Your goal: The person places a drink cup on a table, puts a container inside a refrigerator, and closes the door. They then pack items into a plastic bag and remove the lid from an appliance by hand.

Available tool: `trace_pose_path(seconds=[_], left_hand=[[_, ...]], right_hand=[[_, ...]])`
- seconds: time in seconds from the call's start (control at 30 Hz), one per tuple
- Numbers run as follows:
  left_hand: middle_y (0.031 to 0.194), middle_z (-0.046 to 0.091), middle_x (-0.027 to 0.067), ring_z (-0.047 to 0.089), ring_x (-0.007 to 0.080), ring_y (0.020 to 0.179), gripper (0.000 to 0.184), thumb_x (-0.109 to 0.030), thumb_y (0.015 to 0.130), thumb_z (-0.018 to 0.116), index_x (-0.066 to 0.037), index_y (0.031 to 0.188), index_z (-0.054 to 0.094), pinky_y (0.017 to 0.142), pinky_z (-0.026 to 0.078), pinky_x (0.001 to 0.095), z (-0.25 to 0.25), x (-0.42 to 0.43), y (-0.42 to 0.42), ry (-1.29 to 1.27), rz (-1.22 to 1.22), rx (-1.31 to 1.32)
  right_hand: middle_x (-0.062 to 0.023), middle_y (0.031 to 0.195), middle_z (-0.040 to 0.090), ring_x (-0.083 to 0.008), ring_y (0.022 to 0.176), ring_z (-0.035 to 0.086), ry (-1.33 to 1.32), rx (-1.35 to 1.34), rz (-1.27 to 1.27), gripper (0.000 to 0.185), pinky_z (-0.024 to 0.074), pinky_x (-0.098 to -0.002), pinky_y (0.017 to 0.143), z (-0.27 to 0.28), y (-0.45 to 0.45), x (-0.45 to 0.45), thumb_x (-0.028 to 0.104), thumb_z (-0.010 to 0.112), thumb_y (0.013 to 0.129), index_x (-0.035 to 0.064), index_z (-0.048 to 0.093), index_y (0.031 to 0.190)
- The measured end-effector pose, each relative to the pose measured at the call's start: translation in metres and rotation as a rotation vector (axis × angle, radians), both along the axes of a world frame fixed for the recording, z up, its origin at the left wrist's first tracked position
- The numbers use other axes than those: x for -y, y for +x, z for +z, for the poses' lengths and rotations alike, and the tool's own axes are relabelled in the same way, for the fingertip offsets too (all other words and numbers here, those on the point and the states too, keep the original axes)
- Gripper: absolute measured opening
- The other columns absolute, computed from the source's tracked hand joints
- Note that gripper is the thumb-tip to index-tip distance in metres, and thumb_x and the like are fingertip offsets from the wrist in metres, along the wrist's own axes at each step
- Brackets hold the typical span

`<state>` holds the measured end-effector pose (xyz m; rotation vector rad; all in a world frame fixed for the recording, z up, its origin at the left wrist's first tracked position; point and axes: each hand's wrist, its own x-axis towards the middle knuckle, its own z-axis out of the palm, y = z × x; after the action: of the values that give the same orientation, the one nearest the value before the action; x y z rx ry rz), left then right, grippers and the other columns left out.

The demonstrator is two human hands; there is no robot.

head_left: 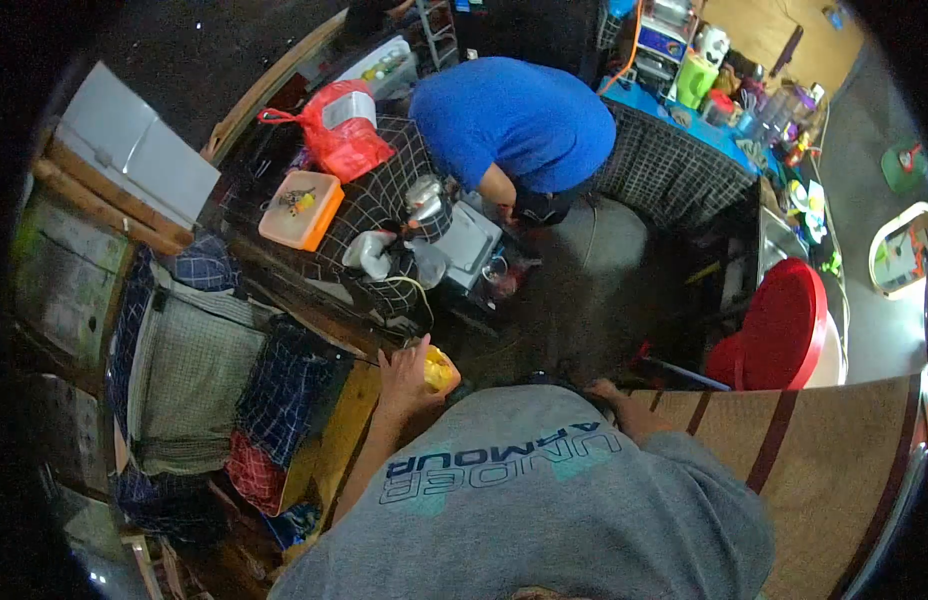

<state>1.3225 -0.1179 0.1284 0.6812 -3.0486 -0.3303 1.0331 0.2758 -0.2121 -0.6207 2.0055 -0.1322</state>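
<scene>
My left hand is closed around a small container with yellow pieces; what the pieces are is too small to tell. It is held low, left of my grey shirt. My right hand is close to my waist on the other side, partly behind the shirt's edge. Its fingers are mostly hidden, so whether it holds anything does not show.
A person in a blue shirt bends forward ahead. To their left are a red plastic bag, an orange-rimmed box and a pale flat-topped device. A red round-topped stool stands right, beside a striped mat.
</scene>
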Motion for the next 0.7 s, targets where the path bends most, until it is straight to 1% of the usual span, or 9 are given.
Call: trace_pose_path(seconds=[0.17,0.23,0.27,0.3,0.33,0.37,0.4,0.53,0.7], left_hand=[[0.122,0.057,0.0165,0.051,0.0383,0.119,0.108,-0.053,0.061,0.082,-0.012,0.147,0.031,0.106,0.024,0.0714,0.014,0.004,-0.008,0.028,0.031,0.019],[0.122,0.057,0.0169,0.051,0.0384,0.119,0.107,-0.054,0.063,0.081,-0.012,0.147,0.031,0.106,0.024,0.0708,0.025,0.007,-0.012,0.025,0.041,0.053],[0.123,0.056,0.0174,0.051,0.0384,0.119,0.106,-0.056,0.064,0.079,-0.011,0.147,0.031,0.107,0.024,0.0701,0.029,0.009,-0.013,0.025,0.028,0.099],[0.123,0.056,0.0174,0.051,0.0384,0.119,0.106,-0.056,0.064,0.079,-0.011,0.147,0.031,0.107,0.024,0.0701,0.031,0.009,-0.012,0.025,0.043,0.092],[0.123,0.056,0.0177,0.051,0.0383,0.119,0.105,-0.056,0.065,0.079,-0.011,0.147,0.031,0.107,0.023,0.0697,0.033,0.01,-0.012,0.032,0.039,0.075],[0.123,0.056,0.018,0.052,0.0382,0.118,0.104,-0.055,0.066,0.078,-0.011,0.147,0.031,0.107,0.023,0.0693,0.034,0.01,-0.013,0.039,0.032,0.058],[0.123,0.056,0.018,0.052,0.0382,0.118,0.104,-0.055,0.066,0.078,-0.011,0.147,0.031,0.107,0.023,0.0693,0.035,0.011,-0.014,0.039,0.037,0.052],[0.123,0.056,0.0197,0.052,0.0385,0.119,0.102,-0.056,0.068,0.077,-0.012,0.147,0.031,0.108,0.022,0.0685,0.035,0.011,-0.015,0.034,0.037,0.06],[0.124,0.056,0.0207,0.051,0.0393,0.119,0.101,-0.057,0.068,0.076,-0.012,0.147,0.032,0.108,0.022,0.0681,0.034,0.005,-0.014,0.042,0.062,0.05]], right_hand=[[-0.0096,0.115,0.068,-0.0245,0.104,0.064,-0.077,0.02,-0.017,0.037,0.0498,-0.0394,0.091,-0.029,-0.002,-0.009,0.039,0.061,0.088,0.015,0.069,0.115],[-0.0087,0.113,0.068,-0.0227,0.102,0.064,-0.174,0.026,0.002,0.031,0.0508,-0.0382,0.089,-0.066,-0.007,-0.02,0.032,0.06,0.09,0.0158,0.069,0.115],[-0.0082,0.113,0.068,-0.0218,0.101,0.065,-0.244,0.037,0.017,0.029,0.0513,-0.0377,0.089,-0.086,-0.01,-0.028,0.029,0.059,0.091,0.0162,0.069,0.115],[-0.0078,0.112,0.068,-0.0208,0.1,0.065,-0.591,0.054,0.098,0.026,0.0518,-0.0371,0.088,-0.15,-0.01,-0.045,0.025,0.059,0.092,0.0165,0.069,0.115],[-0.0078,0.112,0.068,-0.0208,0.099,0.065,-0.311,0.059,0.023,0.026,0.0518,-0.037,0.088,-0.118,-0.011,-0.044,0.025,0.059,0.092,0.0164,0.069,0.115],[-0.0079,0.112,0.068,-0.0208,0.099,0.065,-0.227,0.066,-0.002,0.026,0.0518,-0.0369,0.088,-0.089,-0.009,-0.038,0.025,0.059,0.092,0.0162,0.069,0.115],[-0.008,0.112,0.068,-0.0208,0.099,0.065,-0.179,0.065,-0.019,0.026,0.0518,-0.0369,0.087,-0.073,-0.008,-0.033,0.025,0.059,0.092,0.016,0.069,0.114],[-0.0082,0.111,0.069,-0.0207,0.098,0.066,-0.123,0.057,-0.048,0.026,0.0519,-0.0367,0.087,-0.043,-0.011,-0.028,0.025,0.059,0.092,0.0153,0.069,0.114],[-0.0084,0.11,0.069,-0.0206,0.096,0.066,-0.109,0.057,-0.061,0.026,0.0519,-0.0364,0.086,-0.028,-0.01,-0.021,0.026,0.06,0.091,0.0143,0.069,0.113]])
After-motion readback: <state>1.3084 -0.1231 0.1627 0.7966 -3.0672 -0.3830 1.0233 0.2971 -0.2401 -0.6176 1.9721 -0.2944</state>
